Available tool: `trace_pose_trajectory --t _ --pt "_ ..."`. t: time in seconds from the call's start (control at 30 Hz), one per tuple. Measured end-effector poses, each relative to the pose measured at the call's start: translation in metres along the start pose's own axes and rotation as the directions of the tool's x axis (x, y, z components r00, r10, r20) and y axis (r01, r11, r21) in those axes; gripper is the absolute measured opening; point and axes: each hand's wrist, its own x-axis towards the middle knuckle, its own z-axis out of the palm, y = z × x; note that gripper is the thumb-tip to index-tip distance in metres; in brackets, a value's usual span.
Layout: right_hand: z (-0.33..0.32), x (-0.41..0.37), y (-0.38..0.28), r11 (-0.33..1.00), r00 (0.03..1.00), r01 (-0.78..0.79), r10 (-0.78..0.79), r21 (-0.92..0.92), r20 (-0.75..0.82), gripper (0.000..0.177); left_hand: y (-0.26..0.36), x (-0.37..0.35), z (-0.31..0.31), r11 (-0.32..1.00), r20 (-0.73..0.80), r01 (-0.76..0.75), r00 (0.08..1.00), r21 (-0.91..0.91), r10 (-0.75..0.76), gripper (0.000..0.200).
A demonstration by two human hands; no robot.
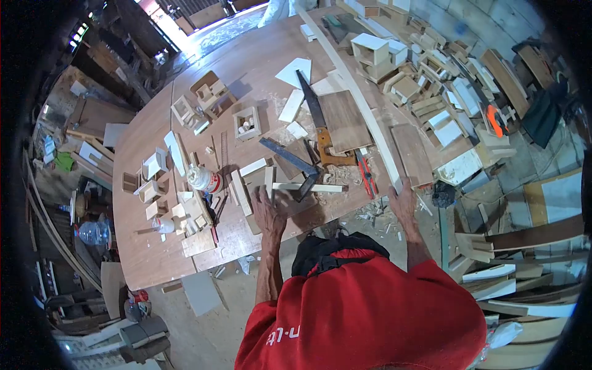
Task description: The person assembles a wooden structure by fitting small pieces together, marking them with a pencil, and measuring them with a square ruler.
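Observation:
My left hand [269, 214] is at the near edge of the table, its fingers closed around the lower end of a short wood strip [270, 177]. My right hand [404, 206] grips the near end of a long pale wood strip [365, 110], thumb and fingers on either side. That strip runs away across the table to the far side. Between my hands lie a try square [290, 158] with a dark blade, another pale strip [320, 187], and red-handled pliers [367, 176]. A handsaw [324, 145] with a wooden handle rests beside a brown board [343, 120].
Small wooden box shapes [213, 92] and a white glue bottle [203, 179] stand on the table's left part. Many small wooden frames [404, 86] crowd the right side, with an orange-handled tool [495, 120]. Wood offcuts [524, 277] are piled at the floor right.

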Motion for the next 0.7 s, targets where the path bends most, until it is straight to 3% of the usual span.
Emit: trace_pose_trajectory --t 0.07,0.13,0.23,0.3,0.37,0.43,0.47,0.57,0.63,0.7 --pt "-0.007 -0.013 -0.006 0.999 0.999 0.041 -0.042 0.026 0.024 0.036 0.022 0.001 -0.01 0.987 -0.031 -0.012 0.999 -0.16 0.007 0.049" --pt "-0.013 -0.026 -0.008 0.962 0.99 0.139 -0.142 0.237 -0.004 0.031 0.046 0.001 -0.021 0.97 -0.043 -0.042 0.999 -0.241 0.033 0.05" --pt "-0.019 -0.041 -0.017 0.915 0.975 0.158 -0.204 0.372 0.086 0.026 0.073 -0.006 -0.03 0.948 -0.081 -0.214 0.976 -0.235 0.2 0.05" --pt "-0.029 -0.045 -0.032 0.893 0.931 0.218 -0.311 0.393 0.19 0.026 0.093 -0.013 -0.034 0.875 -0.149 -0.247 0.968 -0.417 0.202 0.048" --pt "-0.03 -0.046 -0.04 0.88 0.886 0.26 -0.381 0.397 0.265 0.026 0.109 -0.019 -0.046 0.864 -0.189 -0.322 0.945 -0.387 0.268 0.045" --pt "-0.031 -0.049 -0.057 0.761 0.748 0.496 -0.619 0.419 0.24 0.028 0.116 -0.022 -0.064 0.891 -0.183 -0.341 0.937 -0.3 0.297 0.043" --pt "-0.036 -0.051 -0.066 0.772 0.714 0.477 -0.619 0.42 0.327 0.03 0.116 -0.025 -0.069 0.896 -0.163 -0.382 0.922 -0.224 0.352 0.04" --pt "-0.028 -0.049 -0.073 0.728 0.63 0.518 -0.68 0.448 0.376 0.03 0.096 -0.042 -0.076 0.953 -0.122 -0.264 0.961 -0.151 0.247 0.037" --pt "-0.022 -0.05 -0.07 0.766 0.633 0.469 -0.639 0.44 0.438 0.033 0.08 -0.06 -0.085 0.976 -0.058 -0.182 0.983 -0.122 0.176 0.035" --pt "-0.012 -0.048 -0.067 0.753 0.571 0.538 -0.656 0.379 0.493 0.035 0.066 -0.071 -0.094 0.995 -0.01 -0.1 0.995 -0.002 0.1 0.034"
